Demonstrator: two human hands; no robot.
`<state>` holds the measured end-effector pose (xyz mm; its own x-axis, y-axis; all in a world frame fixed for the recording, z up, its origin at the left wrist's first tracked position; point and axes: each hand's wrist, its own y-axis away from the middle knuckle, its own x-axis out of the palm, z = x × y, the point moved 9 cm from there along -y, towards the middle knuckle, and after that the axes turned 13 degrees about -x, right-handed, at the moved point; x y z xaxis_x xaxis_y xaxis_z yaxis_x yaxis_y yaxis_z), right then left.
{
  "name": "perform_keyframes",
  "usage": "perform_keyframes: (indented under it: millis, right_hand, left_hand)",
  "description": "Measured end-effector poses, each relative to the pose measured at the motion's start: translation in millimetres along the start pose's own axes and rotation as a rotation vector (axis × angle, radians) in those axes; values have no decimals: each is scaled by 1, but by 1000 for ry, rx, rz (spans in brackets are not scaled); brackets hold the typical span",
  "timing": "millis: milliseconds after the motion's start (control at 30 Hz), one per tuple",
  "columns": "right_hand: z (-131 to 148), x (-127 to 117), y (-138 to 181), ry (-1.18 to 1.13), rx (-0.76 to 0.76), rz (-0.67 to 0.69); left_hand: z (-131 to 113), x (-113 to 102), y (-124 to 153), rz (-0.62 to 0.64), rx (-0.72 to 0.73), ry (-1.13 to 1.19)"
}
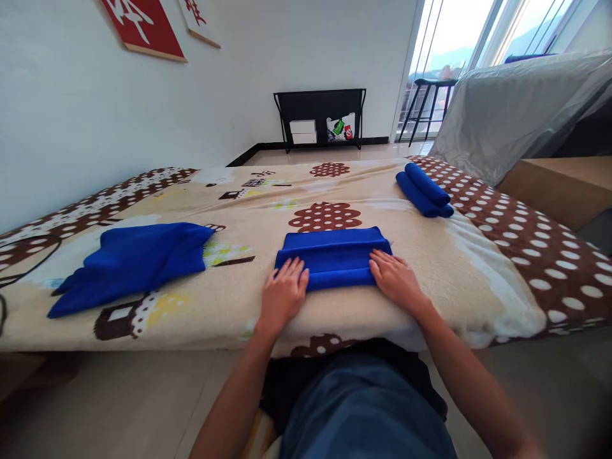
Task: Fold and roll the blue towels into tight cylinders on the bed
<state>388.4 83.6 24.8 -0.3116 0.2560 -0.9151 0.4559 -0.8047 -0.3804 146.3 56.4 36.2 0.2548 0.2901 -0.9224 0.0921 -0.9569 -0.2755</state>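
Several pieces of blue cloth lie on a patterned blanket point(459, 268). At the left of the frame, a rumpled cloth point(138, 261) is spread loosely, its edges uneven and no hand near it. Right of it, just below the middle of the frame, the left hand point(285, 290) lies flat over the near left corner of a folded cloth point(337, 255), fingers stretched out and pinching nothing. That cloth sits at the centre, with long creases running side to side. On its right end the right hand point(394, 275) rests likewise, palm down, fingers extended, gripping nothing. To do this smoothing or folding well, I would press both ends evenly, keep the creases parallel, and work ripples outward so neither end skews; uneven pressure could twist the layers. Farther right, towards the upper right, rolled cloth point(425, 190) forms two snug rolls; whether they are joined, I cannot tell.
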Motion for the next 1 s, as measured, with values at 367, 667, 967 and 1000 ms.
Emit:
perform_keyframes:
  millis: [367,667,967,1000]
  right_hand:
    - [67,5,-21,-76,-159,37]
    - [-24,-2,2,-5,39,-26]
    - [-12,-38,58,-46,-262,-211]
    - [-13,-36,59,-72,-284,-173]
  left_hand:
    - [-73,13,5,128,201,30]
    - [25,-2,-10,-4,5,-29]
    - [47,-37,43,-139,265,-31]
    - [48,-36,45,-111,281,-24]
